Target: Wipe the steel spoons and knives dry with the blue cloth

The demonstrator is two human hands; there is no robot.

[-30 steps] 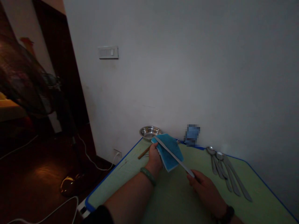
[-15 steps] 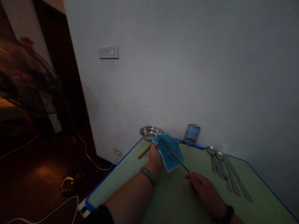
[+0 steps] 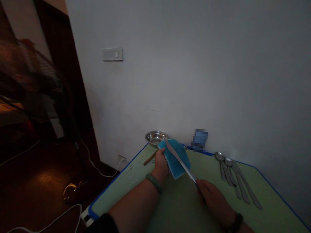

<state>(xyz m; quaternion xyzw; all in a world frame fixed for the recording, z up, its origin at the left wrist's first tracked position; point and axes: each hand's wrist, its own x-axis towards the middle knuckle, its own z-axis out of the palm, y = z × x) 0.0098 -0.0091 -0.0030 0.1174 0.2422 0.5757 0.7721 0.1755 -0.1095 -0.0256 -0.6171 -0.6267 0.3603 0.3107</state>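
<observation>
My left hand (image 3: 160, 163) is closed on a folded blue cloth (image 3: 177, 158) held just above the green table (image 3: 184, 207). A green bangle sits on that wrist. My right hand (image 3: 212, 198) grips the handle end of a metal table knife (image 3: 180, 161). The blade slants up and to the left and lies across the cloth's face, its tip near the cloth's upper edge.
Several spoons and knives (image 3: 236, 179) lie in a row on the table's right side. A steel bowl (image 3: 155, 137) stands at the far corner by the wall, with a brown stick (image 3: 150, 158) beside it. A fan (image 3: 36, 87) and cables (image 3: 97, 165) occupy the floor on the left.
The knife has turned in my right hand, from edge-on half a second ago to its flat face showing again. Both hands stay almost in place. The fan head has swung.
</observation>
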